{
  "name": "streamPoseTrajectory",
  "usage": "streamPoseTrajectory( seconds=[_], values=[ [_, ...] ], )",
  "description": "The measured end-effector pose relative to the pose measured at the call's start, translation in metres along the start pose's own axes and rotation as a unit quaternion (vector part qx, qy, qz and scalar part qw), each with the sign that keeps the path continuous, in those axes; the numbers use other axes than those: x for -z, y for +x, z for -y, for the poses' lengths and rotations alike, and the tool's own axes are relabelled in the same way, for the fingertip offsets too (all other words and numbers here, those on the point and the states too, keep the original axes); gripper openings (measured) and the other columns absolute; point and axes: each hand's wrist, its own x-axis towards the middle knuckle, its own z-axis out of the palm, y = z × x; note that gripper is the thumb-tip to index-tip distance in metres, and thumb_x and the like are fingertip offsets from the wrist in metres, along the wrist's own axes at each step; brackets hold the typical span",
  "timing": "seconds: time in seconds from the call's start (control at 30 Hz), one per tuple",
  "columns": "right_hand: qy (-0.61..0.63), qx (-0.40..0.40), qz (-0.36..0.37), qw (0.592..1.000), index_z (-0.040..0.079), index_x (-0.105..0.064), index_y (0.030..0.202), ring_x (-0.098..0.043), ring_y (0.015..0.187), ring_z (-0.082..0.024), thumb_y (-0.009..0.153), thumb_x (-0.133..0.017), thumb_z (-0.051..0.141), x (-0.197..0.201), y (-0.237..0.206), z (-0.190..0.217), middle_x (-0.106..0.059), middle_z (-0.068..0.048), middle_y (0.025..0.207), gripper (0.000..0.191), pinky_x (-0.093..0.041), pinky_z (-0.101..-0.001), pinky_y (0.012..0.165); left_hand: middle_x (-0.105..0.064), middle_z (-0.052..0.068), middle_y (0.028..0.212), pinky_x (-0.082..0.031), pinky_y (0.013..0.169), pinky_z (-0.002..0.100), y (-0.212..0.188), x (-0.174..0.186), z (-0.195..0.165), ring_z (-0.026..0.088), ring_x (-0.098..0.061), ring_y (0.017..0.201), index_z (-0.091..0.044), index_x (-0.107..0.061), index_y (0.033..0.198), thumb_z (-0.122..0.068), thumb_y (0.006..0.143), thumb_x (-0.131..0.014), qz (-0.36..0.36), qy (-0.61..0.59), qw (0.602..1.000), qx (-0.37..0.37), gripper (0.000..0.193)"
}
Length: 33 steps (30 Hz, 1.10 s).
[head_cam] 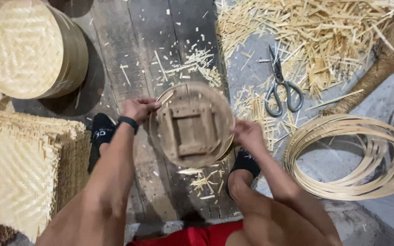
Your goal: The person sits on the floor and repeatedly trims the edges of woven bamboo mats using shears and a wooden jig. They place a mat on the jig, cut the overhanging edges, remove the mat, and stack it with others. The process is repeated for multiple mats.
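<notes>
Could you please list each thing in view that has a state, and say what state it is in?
Round wooden form: held up off the floor, gripped at both edges.
Left hand: closed on the form's left rim.
Right hand: closed on the form's right rim.
Scissors: lying on the floor, blades shut.
Bamboo hoops: coiled together, lying flat.
Woven drum: lying tilted, woven face showing.
Woven mats: stacked.
</notes>
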Motion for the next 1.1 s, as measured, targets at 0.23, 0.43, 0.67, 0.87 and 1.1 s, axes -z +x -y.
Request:
streamPoseTrajectory(
  seconds=[0.23,0.43,0.67,0.87,1.1],
  values=[
    [-0.014,-0.025,0.036,0.999,-0.002,-0.068,0.113,-0.072,0.084,-0.018,0.084,-0.074,0.001,0.015,0.016,0.002,-0.076,-0.012,0.097,0.030,-0.061,-0.0294,0.073,-0.075,0.014,0.088,-0.064,0.064,0.038,-0.120,-0.047,0.121,0.025,-0.073,0.074,-0.004,-0.065,0.097,-0.005,0.081,-0.079,-0.016,-0.251,0.954,0.165,0.021],
    [0.170,-0.054,0.028,0.984,-0.003,-0.065,0.092,-0.071,0.072,-0.018,0.087,-0.078,0.004,0.004,0.013,-0.026,-0.070,-0.009,0.086,0.016,-0.064,-0.0314,0.062,-0.072,0.015,0.085,-0.063,0.062,0.036,-0.136,-0.065,0.131,0.024,-0.070,0.068,0.002,-0.066,0.095,-0.002,0.084,-0.080,-0.096,-0.318,0.929,0.164,0.018],
    [0.153,-0.058,0.012,0.987,-0.003,-0.065,0.091,-0.073,0.070,-0.021,0.089,-0.077,0.004,0.002,-0.001,-0.016,-0.070,-0.010,0.083,0.014,-0.065,-0.0334,0.061,-0.072,0.018,0.091,-0.060,0.068,0.035,-0.161,-0.084,0.125,0.024,-0.071,0.070,0.006,-0.066,0.104,-0.009,0.090,-0.078,-0.055,-0.334,0.929,0.150,0.023],
    [0.137,-0.076,0.048,0.987,-0.004,-0.061,0.089,-0.073,0.067,-0.024,0.090,-0.073,0.004,-0.002,-0.008,-0.026,-0.070,-0.015,0.079,0.014,-0.066,-0.0371,0.059,-0.066,0.017,0.091,-0.066,0.074,0.043,-0.178,-0.120,0.135,0.030,-0.073,0.075,0.007,-0.057,0.102,-0.007,0.088,-0.077,-0.079,-0.412,0.892,0.168,0.028],
    [0.112,-0.061,0.037,0.991,-0.007,-0.064,0.094,-0.073,0.072,-0.027,0.092,-0.074,0.007,-0.005,-0.019,-0.012,-0.070,-0.017,0.084,0.018,-0.065,-0.0393,0.063,-0.068,0.015,0.089,-0.064,0.069,0.037,-0.184,-0.117,0.117,0.025,-0.069,0.075,0.004,-0.060,0.102,-0.012,0.089,-0.075,-0.045,-0.399,0.901,0.161,0.025]
  ],
)
